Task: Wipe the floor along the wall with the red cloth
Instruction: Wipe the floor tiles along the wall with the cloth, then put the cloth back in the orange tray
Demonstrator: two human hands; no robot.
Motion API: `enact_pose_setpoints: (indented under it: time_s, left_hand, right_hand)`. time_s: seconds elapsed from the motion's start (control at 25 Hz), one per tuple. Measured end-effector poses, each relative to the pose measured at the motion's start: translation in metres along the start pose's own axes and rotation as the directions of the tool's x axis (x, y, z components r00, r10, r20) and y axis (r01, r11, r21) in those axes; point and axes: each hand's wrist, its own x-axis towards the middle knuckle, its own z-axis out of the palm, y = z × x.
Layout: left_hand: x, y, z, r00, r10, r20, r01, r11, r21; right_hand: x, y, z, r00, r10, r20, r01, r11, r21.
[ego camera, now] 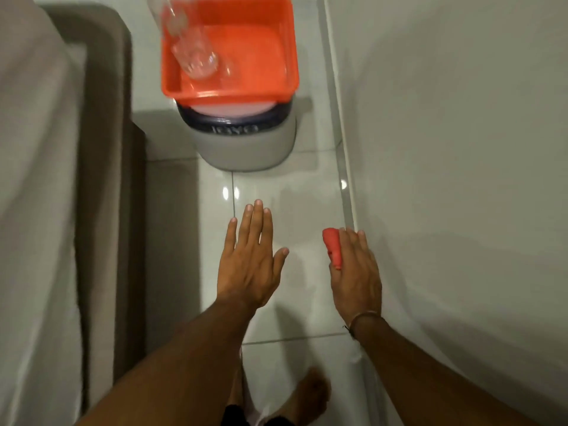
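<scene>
The red cloth (333, 246) is bunched small under the fingers of my right hand (355, 272), which presses it onto the glossy white tile floor (295, 216) right beside the skirting strip of the wall (461, 179). Only the cloth's left edge shows past my fingers. My left hand (250, 256) lies flat over the tiles to the left of it, palm down, fingers spread, holding nothing. A thin band circles my right wrist.
Ahead stands a grey-white bucket (242, 142) with an orange square tub (230, 50) on top holding a clear glass bottle (190, 41). A bed with pale sheet and brown frame (104, 179) lines the left side. My bare foot (310, 395) is below.
</scene>
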Motion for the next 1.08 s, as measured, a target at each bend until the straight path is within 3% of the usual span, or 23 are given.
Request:
enact_pose_setpoints:
  time_s: [0.32,0.48,0.72,1.08]
  left_hand:
    - [0.126,-0.052,-0.134,0.985,-0.058,-0.164,0.049,0.997,-0.056]
    - [0.199,-0.09,-0.141,0.994,-0.045,-0.101,0.037,0.996,-0.077]
    - [0.258,-0.113,-0.119,0.998,-0.054,-0.009,0.053,0.991,-0.123]
    - [0.261,-0.118,-0.098,0.994,-0.046,-0.098,0.027,0.981,-0.19]
  right_hand:
    - [0.187,-0.157,-0.094,0.961,-0.229,-0.152,0.238,0.97,0.041]
    - [0.301,-0.215,-0.083,0.954,-0.265,-0.138,0.269,0.963,0.011]
    - [0.414,-0.233,-0.02,0.96,-0.277,0.047,0.279,0.927,-0.25]
    - [0.429,-0.223,0.012,0.925,-0.133,0.357,0.227,0.945,-0.234]
